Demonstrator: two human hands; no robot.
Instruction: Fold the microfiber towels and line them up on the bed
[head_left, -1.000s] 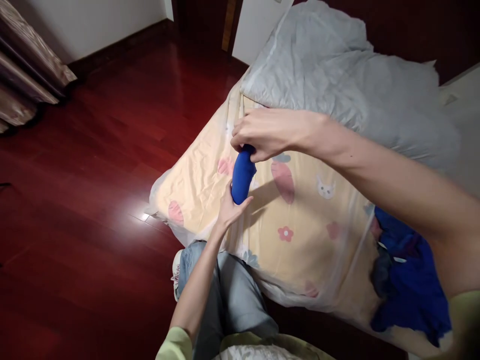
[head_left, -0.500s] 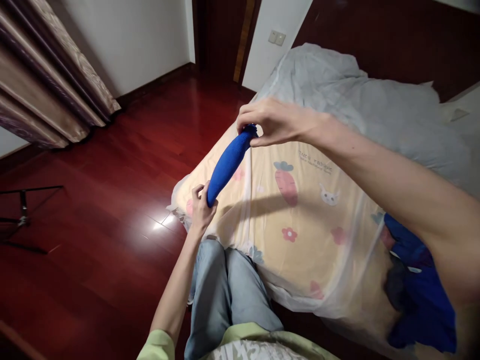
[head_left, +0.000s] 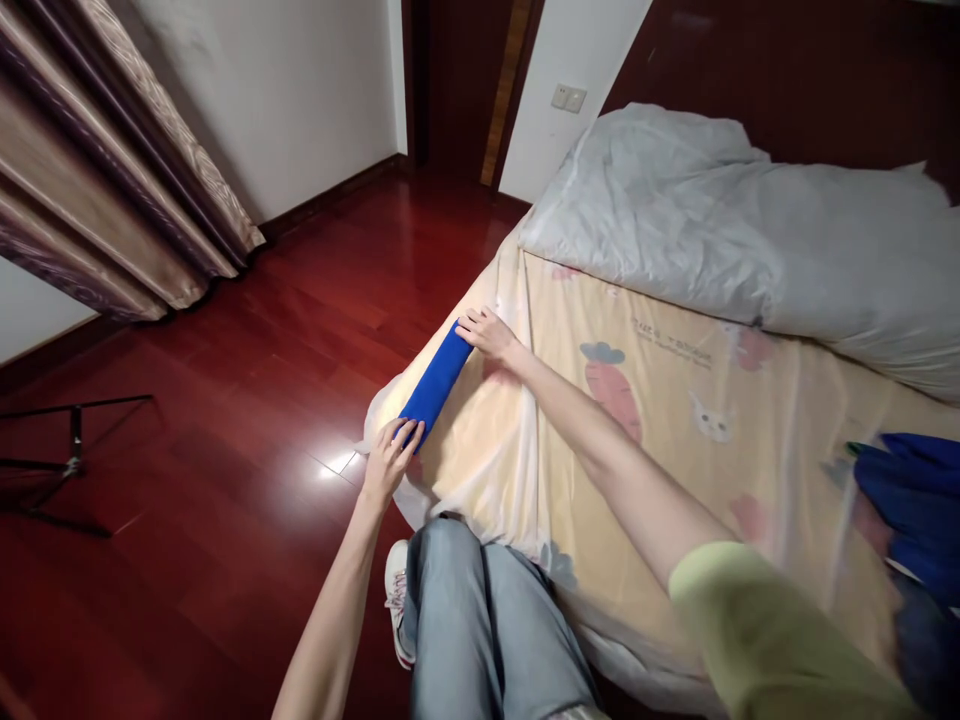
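A glossy dark red wooden floor (head_left: 247,330) caught a bright glare near the bed (head_left: 675,400), which wore a pale yellow sheet printed with carrots and flowers under a clear cover. A rumpled grey duvet (head_left: 712,220) lay at its head. Brownish curtains (head_left: 112,190) hung at the left beside a white wall (head_left: 300,90), with a switch plate (head_left: 568,98) beyond

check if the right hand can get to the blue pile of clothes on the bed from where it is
Probably yes: the right hand rests on the blue cloth strip, and only bare bed sheet lies between it and the blue pile.
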